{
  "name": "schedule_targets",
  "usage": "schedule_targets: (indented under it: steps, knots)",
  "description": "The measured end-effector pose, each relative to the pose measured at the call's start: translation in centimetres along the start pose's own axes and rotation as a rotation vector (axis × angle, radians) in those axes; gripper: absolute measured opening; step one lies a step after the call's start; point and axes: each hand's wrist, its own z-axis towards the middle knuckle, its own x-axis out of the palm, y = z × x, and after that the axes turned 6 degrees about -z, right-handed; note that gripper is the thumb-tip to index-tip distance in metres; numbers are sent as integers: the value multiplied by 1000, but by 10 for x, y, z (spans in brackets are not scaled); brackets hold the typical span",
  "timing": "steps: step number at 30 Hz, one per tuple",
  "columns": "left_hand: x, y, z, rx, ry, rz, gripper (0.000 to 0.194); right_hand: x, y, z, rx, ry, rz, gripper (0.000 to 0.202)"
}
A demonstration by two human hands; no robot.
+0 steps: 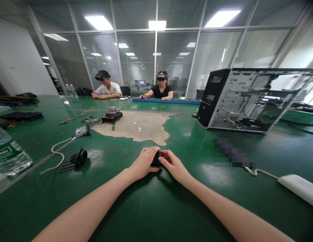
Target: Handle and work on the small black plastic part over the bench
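Between my two hands, just above the green tabletop (pixel 156 208), is a small black part (pixel 155 161). My left hand (pixel 143 161) is wrapped round it from the left and covers much of it, so its kind cannot be made out. On the other side, my right hand (pixel 173 164) pinches the part's right edge between thumb and fingers. To the left on the table lies a black bracket-like piece (pixel 77 159) with a round collar and flat slats, apart from both hands.
An open computer case (pixel 237 101) stands at the right, near a white power strip (pixel 299 188). A water bottle (pixel 10 151) is at left. A metal module (pixel 82 130) with a cable and a CPU cooler (pixel 112 112) lie beyond my hands. Two people sit across the table.
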Motion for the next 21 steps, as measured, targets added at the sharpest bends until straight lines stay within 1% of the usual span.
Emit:
schedule_targets:
  steps: [3, 5, 7, 12, 16, 18, 21]
  knots:
    - [0, 0, 0, -2, -3, -6, 51, -1, 4, -3, -45, 26, -19, 17]
    - [0, 0, 0, -1, 2, -11, 52, -1, 7, -5, -89, 13, -25, 18]
    - [-1, 0, 0, 0, 1, -13, 52, 0, 7, -5, -100, 1, -21, 16]
    - [-1, -1, 0, -1, 2, -19, 51, 1, 1, -1, -40, -9, 20, 17]
    - [0, -1, 0, -5, 5, -11, 52, 0, 1, -1, 1, -8, -25, 22]
    - [0, 0, 0, -5, 8, -7, 53, 0, 4, -3, -21, 10, -43, 20]
    - [-1, 0, 0, -1, 17, -5, 52, 1, 9, -6, -97, 1, -38, 18]
